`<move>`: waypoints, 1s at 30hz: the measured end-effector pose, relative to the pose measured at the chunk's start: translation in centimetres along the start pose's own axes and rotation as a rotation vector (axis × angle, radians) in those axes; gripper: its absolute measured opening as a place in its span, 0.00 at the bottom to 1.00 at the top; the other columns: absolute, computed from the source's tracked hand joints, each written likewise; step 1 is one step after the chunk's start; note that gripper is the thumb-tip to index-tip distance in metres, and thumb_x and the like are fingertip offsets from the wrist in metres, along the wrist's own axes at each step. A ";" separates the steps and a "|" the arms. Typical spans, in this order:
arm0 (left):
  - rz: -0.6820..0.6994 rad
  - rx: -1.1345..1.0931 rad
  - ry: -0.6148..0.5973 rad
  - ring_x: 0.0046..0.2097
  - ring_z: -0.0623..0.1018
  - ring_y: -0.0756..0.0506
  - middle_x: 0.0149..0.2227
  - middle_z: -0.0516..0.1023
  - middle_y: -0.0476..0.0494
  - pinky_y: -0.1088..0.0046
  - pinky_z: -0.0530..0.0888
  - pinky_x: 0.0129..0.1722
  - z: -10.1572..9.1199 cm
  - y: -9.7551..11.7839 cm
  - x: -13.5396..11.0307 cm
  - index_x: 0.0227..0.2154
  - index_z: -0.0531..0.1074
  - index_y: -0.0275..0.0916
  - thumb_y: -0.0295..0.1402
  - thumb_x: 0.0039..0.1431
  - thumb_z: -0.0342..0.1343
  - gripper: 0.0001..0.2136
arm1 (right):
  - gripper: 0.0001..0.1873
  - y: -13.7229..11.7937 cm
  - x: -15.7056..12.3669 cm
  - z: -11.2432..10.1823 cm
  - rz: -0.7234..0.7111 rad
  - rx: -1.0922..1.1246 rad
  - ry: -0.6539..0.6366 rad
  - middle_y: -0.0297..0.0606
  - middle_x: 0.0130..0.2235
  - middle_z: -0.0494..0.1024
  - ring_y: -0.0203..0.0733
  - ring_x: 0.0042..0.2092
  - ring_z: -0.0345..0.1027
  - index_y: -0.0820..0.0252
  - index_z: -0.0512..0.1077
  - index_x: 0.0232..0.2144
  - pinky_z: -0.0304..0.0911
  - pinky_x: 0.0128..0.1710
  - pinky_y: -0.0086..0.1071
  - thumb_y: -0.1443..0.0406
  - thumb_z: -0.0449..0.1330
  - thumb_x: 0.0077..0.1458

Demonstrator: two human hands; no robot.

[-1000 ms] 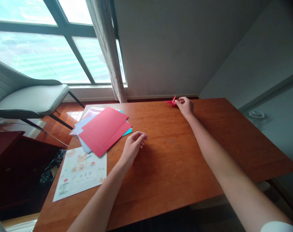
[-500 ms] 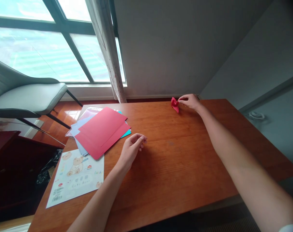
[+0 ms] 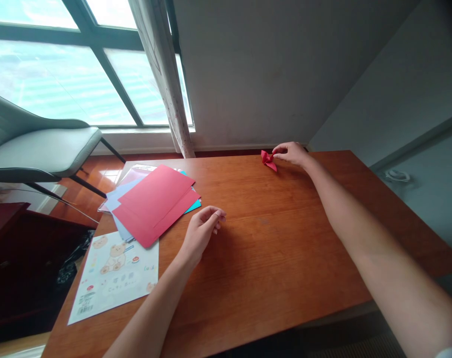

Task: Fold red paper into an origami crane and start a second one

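Observation:
At the far edge of the wooden table [image 3: 270, 238], my right hand [image 3: 291, 153] pinches a small red origami bird [image 3: 268, 160], holding it by a pointed end. Its folded wings stick out to the left and downward, low over the tabletop or touching it; I cannot tell which. My left hand [image 3: 206, 226] hovers near the middle of the table with its fingers curled and the thumb against them, nothing visible in it. Just left of that hand lie red paper sheets [image 3: 156, 204], overlapping.
Under the red sheets are pale blue paper [image 3: 122, 191] and a teal sheet [image 3: 193, 206]. A white sheet with bear drawings [image 3: 116, 293] lies at the table's left edge. A grey chair [image 3: 43, 144] stands by the window, beside a curtain [image 3: 162, 74].
My right hand has turned the origami bird slightly and shifted it a little left. My left hand has hardly moved. The whole view has shifted slightly.

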State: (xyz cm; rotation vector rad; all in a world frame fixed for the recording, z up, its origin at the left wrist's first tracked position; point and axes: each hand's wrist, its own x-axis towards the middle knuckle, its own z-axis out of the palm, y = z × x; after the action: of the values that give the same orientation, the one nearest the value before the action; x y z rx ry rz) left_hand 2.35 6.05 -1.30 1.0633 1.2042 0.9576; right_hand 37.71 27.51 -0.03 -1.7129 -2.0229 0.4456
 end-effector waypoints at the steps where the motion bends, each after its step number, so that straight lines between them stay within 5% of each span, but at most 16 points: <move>1: -0.001 -0.001 0.000 0.29 0.69 0.51 0.30 0.74 0.48 0.76 0.65 0.28 0.0 0.0 0.0 0.31 0.75 0.37 0.43 0.58 0.59 0.13 | 0.12 0.0 0.0 0.0 -0.001 -0.003 0.001 0.40 0.36 0.84 0.44 0.38 0.75 0.59 0.83 0.35 0.65 0.38 0.33 0.61 0.66 0.49; 30: -0.014 -0.015 0.006 0.28 0.68 0.52 0.30 0.74 0.49 0.77 0.65 0.28 0.0 0.2 -0.1 0.31 0.75 0.37 0.43 0.57 0.59 0.13 | 0.12 0.3 -0.3 -0.2 0.007 -0.013 0.027 0.42 0.38 0.84 0.45 0.39 0.76 0.60 0.82 0.36 0.67 0.40 0.34 0.62 0.65 0.50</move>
State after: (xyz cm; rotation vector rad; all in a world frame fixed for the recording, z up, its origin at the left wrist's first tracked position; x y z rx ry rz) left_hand 2.37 5.99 -1.12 1.0399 1.2066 0.9586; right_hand 38.10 27.22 -0.02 -1.7252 -2.0056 0.4096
